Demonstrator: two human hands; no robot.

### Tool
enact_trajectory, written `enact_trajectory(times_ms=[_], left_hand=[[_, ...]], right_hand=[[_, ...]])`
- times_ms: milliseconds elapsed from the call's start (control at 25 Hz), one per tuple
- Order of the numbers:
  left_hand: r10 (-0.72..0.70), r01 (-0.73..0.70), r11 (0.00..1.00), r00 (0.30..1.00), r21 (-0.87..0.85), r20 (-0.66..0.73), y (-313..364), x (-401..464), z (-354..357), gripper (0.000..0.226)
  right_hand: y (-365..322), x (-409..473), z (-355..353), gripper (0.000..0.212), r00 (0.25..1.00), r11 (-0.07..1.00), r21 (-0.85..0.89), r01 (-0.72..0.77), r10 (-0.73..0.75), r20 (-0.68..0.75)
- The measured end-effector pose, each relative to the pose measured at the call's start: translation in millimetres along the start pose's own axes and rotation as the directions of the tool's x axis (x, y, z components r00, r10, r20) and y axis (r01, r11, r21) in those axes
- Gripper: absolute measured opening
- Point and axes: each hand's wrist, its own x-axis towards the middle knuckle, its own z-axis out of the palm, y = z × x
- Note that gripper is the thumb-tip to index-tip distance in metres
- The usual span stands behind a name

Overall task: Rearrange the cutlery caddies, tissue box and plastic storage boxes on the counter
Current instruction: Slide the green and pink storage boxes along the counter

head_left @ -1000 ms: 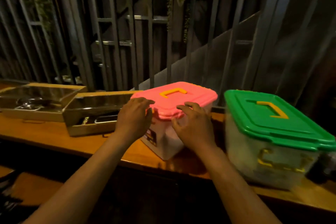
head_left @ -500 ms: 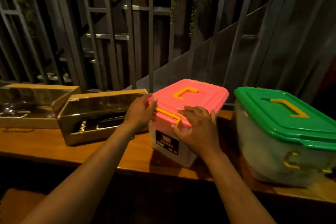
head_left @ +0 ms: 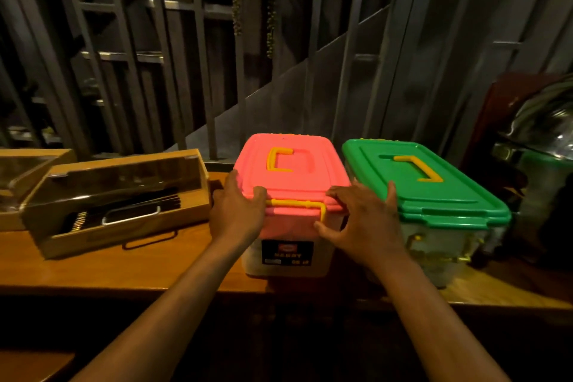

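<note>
A translucent plastic storage box with a pink lid (head_left: 291, 164) is sitting on a long wooden counter (head_left: 117, 270), close to its near edge. A yellow handle (head_left: 279, 160) is lying flat in a recess on the lid, and a yellow latch (head_left: 297, 204) is running along the lid's near rim. A dark label (head_left: 286, 253) is showing on the box's near wall.

The person's left hand (head_left: 237, 211) is pressing against the box's left near corner, fingers spread and curling over the lid's rim, thumb on the near edge. The right hand (head_left: 361, 220) is gripping the right near corner, fingers reaching over the lid's edge and thumb pushing on the near wall below the latch. Both hands are open around the box, holding it between them rather than closing into fists.

Just to the right, almost touching, is standing a larger clear plastic storage box with a green lid (head_left: 424, 186), which also has a yellow handle on top.

To the left, a little apart from the pink box, a wooden cutlery caddy with a clear hinged cover (head_left: 117, 195) is sitting on the counter, dark cutlery lying inside. A second wooden caddy (head_left: 28, 164) is showing partly behind it at the left edge.

Behind the counter, dark vertical slats (head_left: 186, 56) are rising. At the far right, a shiny metal object (head_left: 539, 127) is catching light, too dim to identify.
</note>
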Motion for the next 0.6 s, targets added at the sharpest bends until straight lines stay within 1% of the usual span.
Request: enact_trajectory(times_ms=[120, 280, 400, 600], left_hand=[[-0.007, 0.006, 0.999, 0.999, 0.041, 0.043, 5.3, -3.1, 8.3, 0.065], [0.022, -0.024, 0.999, 0.998, 0.044, 0.064, 6.2, 0.2, 8.9, 0.063], [0.042, -0.047, 0.997, 0.996, 0.062, 0.083, 8.6, -0.8, 7.9, 0.064], [0.035, -0.043, 0.997, 0.993, 0.065, 0.116, 10.8, -4.9, 4.3, 0.065]], right_hand=[[10.1, -5.6, -3.5, 0.053, 0.999, 0.999, 0.005, -0.037, 0.036, 0.029], [9.8, -8.7, -2.1, 0.050, 1.000, 1.000, -0.002, -0.031, 0.031, -0.006], [12.7, -9.9, -0.8, 0.051, 1.000, 1.000, -0.008, -0.030, 0.030, -0.006], [11.8, -9.8, -0.1, 0.050, 0.999, 0.999, -0.004, -0.034, 0.034, -0.006]])
